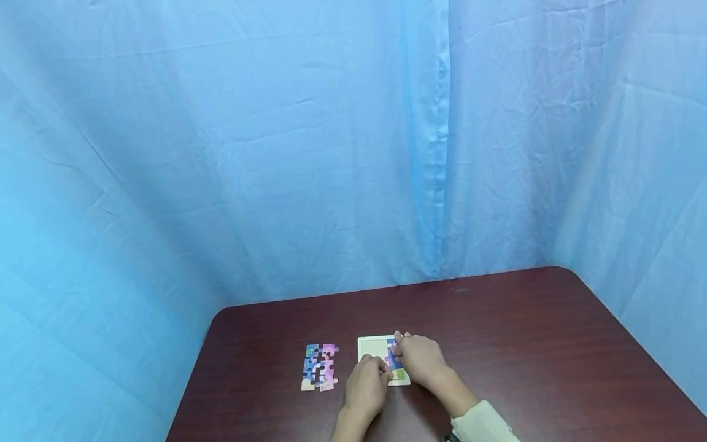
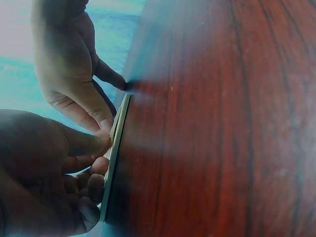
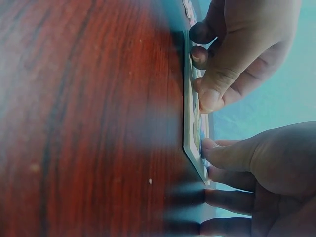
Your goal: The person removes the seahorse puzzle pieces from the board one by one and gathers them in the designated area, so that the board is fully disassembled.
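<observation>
A puzzle tray [image 1: 373,347] with a pale rim lies on the table, with colourful pieces [image 1: 399,374] along its right side. My left hand [image 1: 367,385] is over the tray's near part, thumb and forefinger pinching what looks like a puzzle piece, mostly hidden by the fingers. At the right of the tray is my right hand [image 1: 422,359]; its thumb presses on the pieces while the other fingers reach along and past the rim. In the right wrist view, the left thumb [image 3: 211,100] and the right thumb [image 3: 217,154] are close together over the tray [image 3: 188,123].
Left of the tray, several joined or closely laid puzzle pieces [image 1: 327,368] in pink and blue sit on the dark wooden table [image 1: 497,331]. Blue curtains [image 1: 331,153] hang behind the table and at its sides.
</observation>
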A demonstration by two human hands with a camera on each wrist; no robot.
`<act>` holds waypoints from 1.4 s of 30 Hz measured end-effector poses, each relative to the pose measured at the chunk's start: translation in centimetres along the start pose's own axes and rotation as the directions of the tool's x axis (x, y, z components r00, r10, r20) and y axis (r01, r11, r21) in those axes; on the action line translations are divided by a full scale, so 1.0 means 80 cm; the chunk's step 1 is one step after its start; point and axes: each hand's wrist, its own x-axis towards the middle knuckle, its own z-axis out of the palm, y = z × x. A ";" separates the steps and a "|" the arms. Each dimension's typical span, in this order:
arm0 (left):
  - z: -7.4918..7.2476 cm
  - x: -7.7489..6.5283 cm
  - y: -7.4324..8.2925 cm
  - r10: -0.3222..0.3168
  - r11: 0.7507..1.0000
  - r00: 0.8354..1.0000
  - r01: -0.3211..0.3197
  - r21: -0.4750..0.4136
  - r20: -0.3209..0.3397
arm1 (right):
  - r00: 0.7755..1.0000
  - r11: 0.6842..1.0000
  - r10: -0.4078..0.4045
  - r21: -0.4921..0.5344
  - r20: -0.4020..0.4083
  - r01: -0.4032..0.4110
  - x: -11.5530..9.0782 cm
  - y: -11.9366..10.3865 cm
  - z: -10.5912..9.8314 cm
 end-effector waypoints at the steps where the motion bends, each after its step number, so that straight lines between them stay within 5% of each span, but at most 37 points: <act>1: 0.000 0.000 0.000 0.002 1.000 1.000 -0.002 -0.002 0.002 | 1.000 1.000 0.002 0.004 0.002 -0.002 0.000 0.000 0.000; 42: -0.017 -0.008 -0.016 0.010 0.987 0.999 -0.002 -0.160 0.051 | 1.000 1.000 0.015 -0.014 -0.001 -0.015 -0.004 -0.005 -0.004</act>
